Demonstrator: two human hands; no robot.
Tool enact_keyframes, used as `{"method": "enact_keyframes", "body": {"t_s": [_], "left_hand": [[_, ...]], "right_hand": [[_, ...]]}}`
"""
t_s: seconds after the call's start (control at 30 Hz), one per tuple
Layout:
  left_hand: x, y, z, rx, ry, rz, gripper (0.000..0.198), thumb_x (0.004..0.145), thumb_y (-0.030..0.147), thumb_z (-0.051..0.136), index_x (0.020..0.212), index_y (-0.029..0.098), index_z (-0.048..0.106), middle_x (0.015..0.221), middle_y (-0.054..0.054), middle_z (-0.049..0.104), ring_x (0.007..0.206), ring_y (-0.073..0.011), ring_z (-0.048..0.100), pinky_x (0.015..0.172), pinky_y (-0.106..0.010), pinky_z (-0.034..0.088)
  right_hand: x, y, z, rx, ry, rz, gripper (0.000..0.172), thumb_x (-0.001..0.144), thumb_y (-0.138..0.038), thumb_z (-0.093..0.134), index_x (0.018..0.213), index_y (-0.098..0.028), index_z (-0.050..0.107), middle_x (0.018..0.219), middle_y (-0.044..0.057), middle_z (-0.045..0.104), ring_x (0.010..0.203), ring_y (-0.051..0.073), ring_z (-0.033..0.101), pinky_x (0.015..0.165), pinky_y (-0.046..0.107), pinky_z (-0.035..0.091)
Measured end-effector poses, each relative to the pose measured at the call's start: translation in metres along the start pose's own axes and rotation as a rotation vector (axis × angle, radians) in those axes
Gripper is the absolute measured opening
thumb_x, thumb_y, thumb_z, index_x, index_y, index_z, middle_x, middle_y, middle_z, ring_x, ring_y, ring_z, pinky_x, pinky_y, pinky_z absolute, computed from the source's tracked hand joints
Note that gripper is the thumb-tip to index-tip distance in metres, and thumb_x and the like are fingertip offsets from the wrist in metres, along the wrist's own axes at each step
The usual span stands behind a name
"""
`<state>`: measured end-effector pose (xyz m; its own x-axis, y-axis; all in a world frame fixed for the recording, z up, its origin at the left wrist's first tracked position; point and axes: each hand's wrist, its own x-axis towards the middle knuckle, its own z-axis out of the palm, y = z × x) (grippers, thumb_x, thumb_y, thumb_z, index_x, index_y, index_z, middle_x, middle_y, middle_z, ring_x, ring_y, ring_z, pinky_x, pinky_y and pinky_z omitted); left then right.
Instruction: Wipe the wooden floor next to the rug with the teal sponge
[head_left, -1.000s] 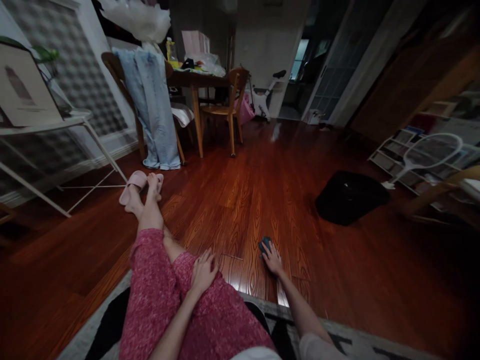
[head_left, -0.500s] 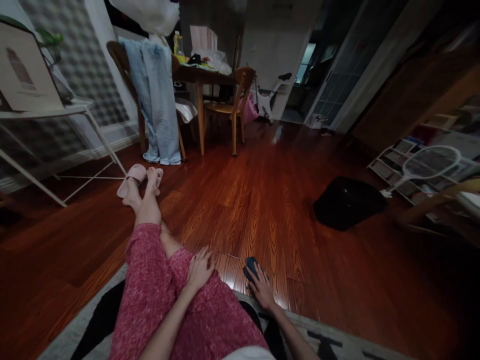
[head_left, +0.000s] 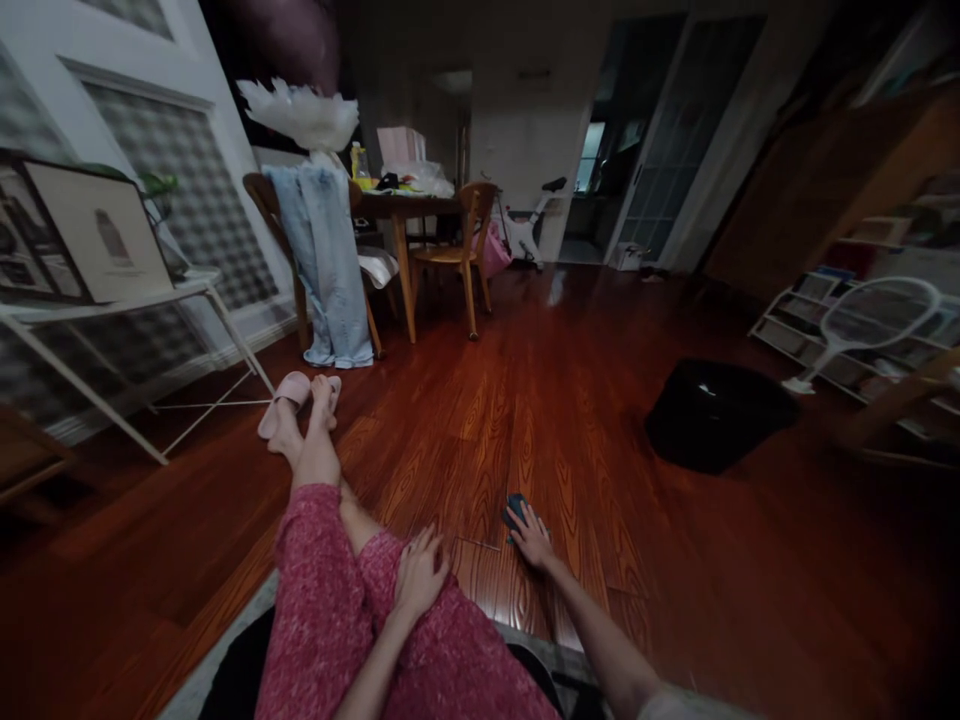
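Under the right hand (head_left: 532,540), 1 dark cloth (head_left: 515,507), partly visible.

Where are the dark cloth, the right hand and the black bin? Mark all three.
Dark cloth (head_left: 514,507), head view: its uncovered part.
Right hand (head_left: 534,543), head view: the back of the hand.
Black bin (head_left: 694,428), head view: its outer side wall.
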<state>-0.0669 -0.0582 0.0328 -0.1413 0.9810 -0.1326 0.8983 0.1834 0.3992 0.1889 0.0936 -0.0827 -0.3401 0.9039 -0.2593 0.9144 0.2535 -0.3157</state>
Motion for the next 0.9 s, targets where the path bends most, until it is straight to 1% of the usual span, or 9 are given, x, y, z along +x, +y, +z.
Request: {"method": "enact_keyframes", "body": {"t_s": [0.07, 0.13, 0.37, 0.43, 0.5, 0.57, 0.67, 0.8, 0.9], "left_hand": [[-0.001, 0.002, -0.002, 0.0, -0.002, -0.005, 0.048, 0.094, 0.033, 0.042, 0.138, 0.021, 0.058, 0.156, -0.008, 0.045, 0.145, -0.023, 0.04, 0.119, -0.043, 0.03], [-0.001, 0.003, -0.003, -0.006, -0.002, -0.011, 0.049, 0.094, 0.033, 0.043, 0.139, 0.02, 0.058, 0.156, -0.009, 0.045, 0.145, -0.0229, 0.041, 0.12, -0.042, 0.03], [-0.002, 0.004, -0.003, 0.001, 0.003, -0.003, 0.049, 0.094, 0.031, 0.044, 0.139, 0.017, 0.058, 0.156, -0.011, 0.045, 0.145, -0.0233, 0.04, 0.119, -0.04, 0.03], [-0.002, 0.004, -0.003, 0.002, 0.005, -0.001, 0.049, 0.094, 0.031, 0.043, 0.139, 0.017, 0.058, 0.156, -0.01, 0.044, 0.145, -0.0235, 0.04, 0.119, -0.041, 0.03], [-0.003, 0.003, -0.003, 0.0, 0.003, 0.001, 0.049, 0.094, 0.031, 0.043, 0.139, 0.019, 0.058, 0.157, -0.01, 0.044, 0.145, -0.0232, 0.039, 0.119, -0.042, 0.031], [-0.003, 0.002, -0.003, 0.004, -0.005, 0.002, 0.049, 0.095, 0.032, 0.042, 0.139, 0.019, 0.057, 0.157, -0.009, 0.043, 0.146, -0.0226, 0.039, 0.119, -0.042, 0.03], [-0.002, 0.001, -0.003, 0.016, -0.015, 0.006, 0.05, 0.095, 0.033, 0.041, 0.141, 0.019, 0.056, 0.158, -0.009, 0.042, 0.146, -0.0219, 0.038, 0.119, -0.042, 0.03], [0.0, 0.001, -0.003, 0.031, -0.03, -0.003, 0.051, 0.095, 0.032, 0.04, 0.142, 0.019, 0.055, 0.158, -0.008, 0.042, 0.146, -0.0219, 0.038, 0.12, -0.042, 0.029], [0.0, 0.003, -0.004, 0.028, -0.034, -0.016, 0.052, 0.094, 0.031, 0.04, 0.142, 0.018, 0.055, 0.159, -0.008, 0.041, 0.146, -0.022, 0.037, 0.12, -0.041, 0.028]], "right_hand": [[0.004, -0.006, -0.001, 0.003, 0.012, 0.008, 0.054, 0.101, -0.039, 0.031, 0.154, -0.035, 0.035, 0.167, 0.002, 0.021, 0.154, 0.023, 0.016, 0.123, 0.051, 0.018], [-0.006, -0.005, 0.008, 0.014, 0.022, -0.012, 0.053, 0.101, -0.041, 0.029, 0.153, -0.037, 0.037, 0.166, 0.001, 0.025, 0.153, 0.024, 0.019, 0.122, 0.053, 0.019], [-0.108, 0.033, 0.071, 0.083, 0.037, -0.208, 0.054, 0.101, -0.057, 0.026, 0.152, -0.044, 0.034, 0.167, -0.002, 0.022, 0.154, 0.022, 0.016, 0.124, 0.051, 0.017], [-0.128, 0.041, 0.076, 0.076, 0.029, -0.205, 0.054, 0.101, -0.058, 0.024, 0.153, -0.044, 0.033, 0.166, -0.003, 0.022, 0.154, 0.022, 0.017, 0.124, 0.05, 0.017], [-0.132, 0.043, 0.072, 0.061, 0.032, -0.196, 0.054, 0.101, -0.057, 0.024, 0.153, -0.044, 0.033, 0.166, -0.003, 0.023, 0.154, 0.022, 0.018, 0.124, 0.05, 0.018], [-0.119, 0.042, 0.064, 0.04, 0.047, -0.193, 0.054, 0.101, -0.054, 0.025, 0.153, -0.043, 0.034, 0.167, -0.003, 0.023, 0.154, 0.022, 0.018, 0.124, 0.05, 0.018], [-0.078, 0.036, 0.046, 0.003, 0.08, -0.173, 0.053, 0.101, -0.049, 0.027, 0.153, -0.043, 0.035, 0.167, -0.003, 0.024, 0.154, 0.022, 0.019, 0.123, 0.051, 0.019], [-0.015, 0.02, 0.017, -0.039, 0.08, -0.056, 0.054, 0.1, -0.041, 0.031, 0.153, -0.039, 0.036, 0.167, -0.001, 0.023, 0.154, 0.021, 0.017, 0.123, 0.048, 0.018], [0.016, 0.005, 0.001, -0.05, 0.054, 0.025, 0.056, 0.099, -0.041, 0.032, 0.155, -0.036, 0.033, 0.168, 0.002, 0.02, 0.154, 0.022, 0.015, 0.123, 0.05, 0.017]]}}
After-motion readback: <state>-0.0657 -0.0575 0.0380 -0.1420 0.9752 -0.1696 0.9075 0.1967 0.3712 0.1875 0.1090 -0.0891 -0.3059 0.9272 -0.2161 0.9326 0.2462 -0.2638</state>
